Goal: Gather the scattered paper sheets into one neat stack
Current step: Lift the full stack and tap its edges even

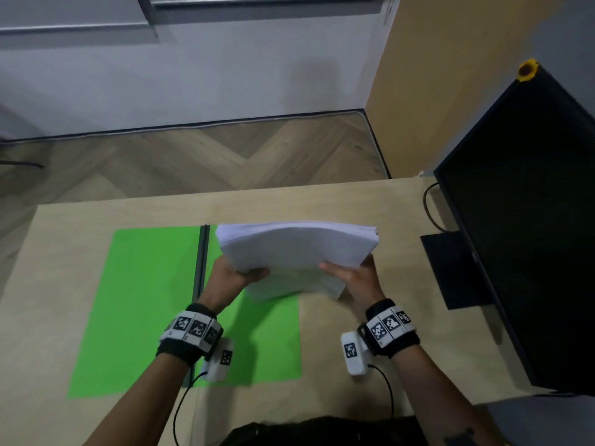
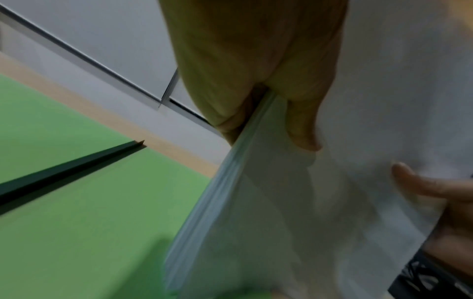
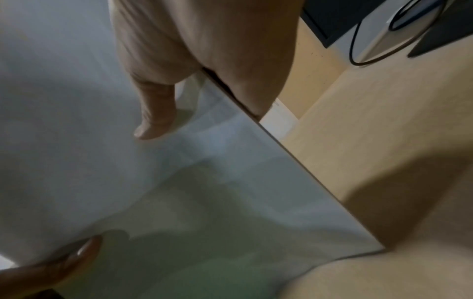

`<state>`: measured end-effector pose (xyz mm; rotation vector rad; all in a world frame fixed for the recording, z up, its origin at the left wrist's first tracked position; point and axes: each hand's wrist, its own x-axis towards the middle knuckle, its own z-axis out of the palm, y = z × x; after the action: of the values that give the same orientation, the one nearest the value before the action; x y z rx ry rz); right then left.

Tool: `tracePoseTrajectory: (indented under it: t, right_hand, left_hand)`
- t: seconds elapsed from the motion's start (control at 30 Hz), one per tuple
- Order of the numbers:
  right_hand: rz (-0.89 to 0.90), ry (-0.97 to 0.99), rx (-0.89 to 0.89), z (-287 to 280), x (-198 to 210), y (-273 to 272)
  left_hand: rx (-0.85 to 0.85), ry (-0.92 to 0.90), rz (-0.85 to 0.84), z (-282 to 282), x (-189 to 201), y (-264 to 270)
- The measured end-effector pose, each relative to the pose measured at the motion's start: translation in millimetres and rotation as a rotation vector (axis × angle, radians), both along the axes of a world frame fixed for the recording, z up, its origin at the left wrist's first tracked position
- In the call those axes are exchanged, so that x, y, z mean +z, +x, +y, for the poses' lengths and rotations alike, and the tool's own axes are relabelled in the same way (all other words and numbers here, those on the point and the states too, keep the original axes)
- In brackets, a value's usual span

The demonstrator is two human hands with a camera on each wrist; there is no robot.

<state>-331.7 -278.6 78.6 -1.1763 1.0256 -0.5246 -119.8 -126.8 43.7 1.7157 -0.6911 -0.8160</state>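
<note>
A thick stack of white paper sheets [image 1: 296, 252] is held tilted above the table, its near edge hanging low and its far edge raised. My left hand [image 1: 236, 273] grips the stack's left side, thumb on top and fingers hidden beneath. My right hand [image 1: 349, 272] grips the right side the same way. In the left wrist view the thumb [image 2: 302, 125] presses on the paper stack [image 2: 281, 222], whose layered edge shows. The right wrist view has the right thumb [image 3: 153, 119] on the top sheet [image 3: 179, 192]. The stack bows upward in the middle.
Two green mats [image 1: 141, 304] lie on the wooden table [image 1: 338, 391], split by a dark strip [image 1: 201, 259]. A black monitor [image 1: 528, 226] with its base [image 1: 450, 268] and a cable [image 1: 429, 204] stands at the right. Wooden floor lies beyond the table's far edge.
</note>
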Motion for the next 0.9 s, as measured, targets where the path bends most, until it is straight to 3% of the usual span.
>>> tracePoseTrajectory:
  t: [0.13, 0.4, 0.6, 0.73, 0.83, 0.9]
  right_hand:
    - [0.079, 0.027, -0.047, 2.0, -21.4, 3.4]
    - [0.152, -0.131, 0.043, -12.8, -10.8, 9.7]
    - [0.415, -0.718, 0.364, -53.3, 43.0, 18.2]
    - [0.540, -0.975, 0.497, -59.4, 71.0, 25.4]
    - [0.665, -1.145, 0.633, -50.3, 76.2, 36.2]
    - [0.722, -1.177, 0.674, -42.5, 76.8, 43.8]
  left_hand:
    - [0.000, 0.050, 0.005, -1.0, -22.2, -2.2]
    - [-0.008, 0.030, -0.006, -2.0, -7.3, 13.6]
    - [-0.007, -0.094, -0.045, 3.3, 61.1, 56.5]
    - [-0.144, -0.072, -0.046, 8.5, 95.2, 62.7]
    - [-0.319, 0.012, -0.292, -5.1, 106.5, 48.0]
    - [-0.333, 0.010, -0.440, -16.1, 107.5, 33.7]
